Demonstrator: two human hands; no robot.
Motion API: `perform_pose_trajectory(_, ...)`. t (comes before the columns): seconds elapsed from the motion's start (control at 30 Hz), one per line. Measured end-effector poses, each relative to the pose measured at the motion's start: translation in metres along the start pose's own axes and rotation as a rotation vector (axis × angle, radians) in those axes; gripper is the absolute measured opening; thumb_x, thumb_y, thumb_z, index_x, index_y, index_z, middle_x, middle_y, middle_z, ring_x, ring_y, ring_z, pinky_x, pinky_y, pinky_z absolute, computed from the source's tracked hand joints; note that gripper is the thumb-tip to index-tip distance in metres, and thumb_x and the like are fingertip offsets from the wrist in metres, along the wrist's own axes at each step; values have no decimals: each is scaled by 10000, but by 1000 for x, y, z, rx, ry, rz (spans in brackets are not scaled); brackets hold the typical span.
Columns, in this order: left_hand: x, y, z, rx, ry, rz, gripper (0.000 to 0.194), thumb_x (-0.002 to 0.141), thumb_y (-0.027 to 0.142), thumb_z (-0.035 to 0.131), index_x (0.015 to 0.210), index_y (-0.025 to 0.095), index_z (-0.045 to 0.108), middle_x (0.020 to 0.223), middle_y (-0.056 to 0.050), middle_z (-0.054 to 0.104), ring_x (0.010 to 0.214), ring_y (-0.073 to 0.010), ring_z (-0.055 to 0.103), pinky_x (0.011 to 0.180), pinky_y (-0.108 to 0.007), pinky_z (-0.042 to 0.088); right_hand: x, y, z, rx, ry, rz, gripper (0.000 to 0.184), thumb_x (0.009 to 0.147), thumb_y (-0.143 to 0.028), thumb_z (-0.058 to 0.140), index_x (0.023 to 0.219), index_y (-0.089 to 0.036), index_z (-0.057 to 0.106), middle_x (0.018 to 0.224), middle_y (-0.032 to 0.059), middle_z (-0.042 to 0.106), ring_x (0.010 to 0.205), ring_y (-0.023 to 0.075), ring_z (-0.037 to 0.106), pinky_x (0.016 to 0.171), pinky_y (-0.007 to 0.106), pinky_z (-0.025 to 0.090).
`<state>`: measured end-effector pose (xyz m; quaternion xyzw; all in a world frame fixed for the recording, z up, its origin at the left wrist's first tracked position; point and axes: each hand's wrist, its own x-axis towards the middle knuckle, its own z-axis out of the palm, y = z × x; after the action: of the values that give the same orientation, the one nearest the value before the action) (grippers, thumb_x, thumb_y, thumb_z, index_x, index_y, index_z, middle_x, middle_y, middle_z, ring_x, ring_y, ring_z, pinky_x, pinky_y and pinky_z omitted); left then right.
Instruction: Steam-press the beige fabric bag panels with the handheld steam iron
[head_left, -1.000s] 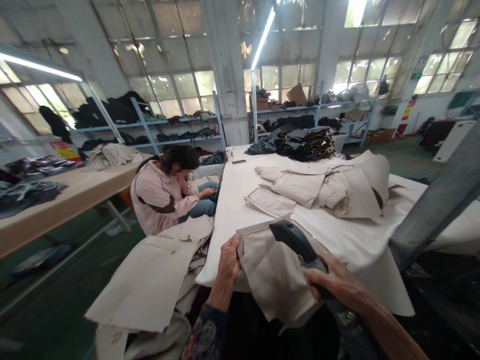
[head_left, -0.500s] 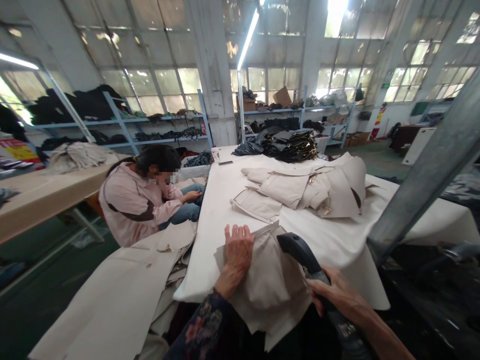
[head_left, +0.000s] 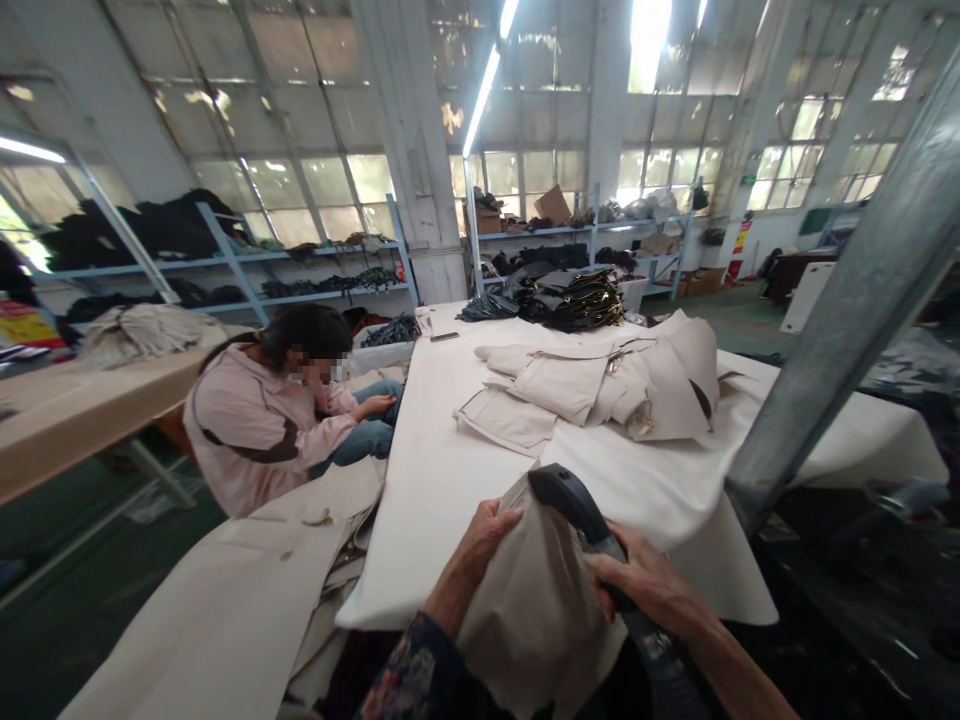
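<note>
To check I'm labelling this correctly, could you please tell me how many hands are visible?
3: the left hand holding the beige fabric, the right hand around the black tool, and a co-worker's hand beside the white table. The co-worker's other hand may be hidden.

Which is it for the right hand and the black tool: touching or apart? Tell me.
Touching: the head view shows the right hand wrapped around the black tool.
</note>
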<state>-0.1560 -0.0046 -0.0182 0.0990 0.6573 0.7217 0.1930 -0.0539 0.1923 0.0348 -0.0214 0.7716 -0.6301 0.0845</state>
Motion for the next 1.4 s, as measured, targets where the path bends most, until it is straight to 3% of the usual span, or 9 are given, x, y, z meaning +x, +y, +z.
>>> perform_pose_trajectory(0.27,-5,-5,3,-315,62,-125,178,640,233,676,789,138,661,629,-16,665,517,-132,582,531,-250,478,-21,-14,-19,-35,60,2,189,780,-315,521,643,-192,480,441,-62,520,397,109,500,444,222,412)
perform_pose_trajectory(0.43,-6,-4,12,-419,24,-123,226,621,201,696,835,133,667,651,-27,684,533,-144,602,554,-260,487,-37,-12,-7,-45,-34,10,82,786,-252,519,748,-182,499,448,-80,520,380,90,470,440,200,388)
perform_pose_trajectory(0.6,-9,-9,12,-473,-23,-109,305,601,206,720,890,123,666,682,-49,703,571,-162,627,581,-267,486,-34,-9,1,-15,-89,5,63,801,-231,501,780,-176,524,455,-76,531,392,91,475,460,201,408)
perform_pose_trajectory(0.87,-18,-22,22,-505,-134,-110,354,602,219,735,918,77,665,727,-89,707,606,-184,637,596,-281,476,-23,-13,-3,14,-41,-38,122,814,-257,518,720,-179,519,463,-61,553,409,98,488,445,200,402)
perform_pose_trajectory(0.97,-22,-23,23,-516,-87,-127,369,610,198,714,957,96,643,759,-73,707,626,-189,638,623,-303,484,-26,-14,-11,-6,-7,-25,187,815,-288,522,663,-180,502,450,-53,540,406,105,497,439,208,399)
perform_pose_trajectory(1.13,-24,-18,16,-517,42,-180,229,643,147,675,862,145,608,761,-21,689,666,-165,632,688,-290,478,-45,-18,-19,-39,1,-16,192,811,-307,522,667,-182,496,437,-55,527,396,102,478,446,213,396)
perform_pose_trajectory(1.3,-33,-11,28,-491,-34,-191,257,636,208,656,878,132,611,747,-54,680,631,-201,627,661,-337,480,-56,-13,-6,-49,-56,23,93,790,-240,515,716,-184,507,435,-68,533,380,93,458,447,208,376)
perform_pose_trajectory(1.4,-41,-5,32,-332,-23,-157,320,631,249,627,924,124,592,787,-67,676,655,-206,624,670,-350,484,-54,-13,-4,-27,-27,6,122,793,-255,517,693,-189,498,437,-68,528,386,98,468,450,212,384)
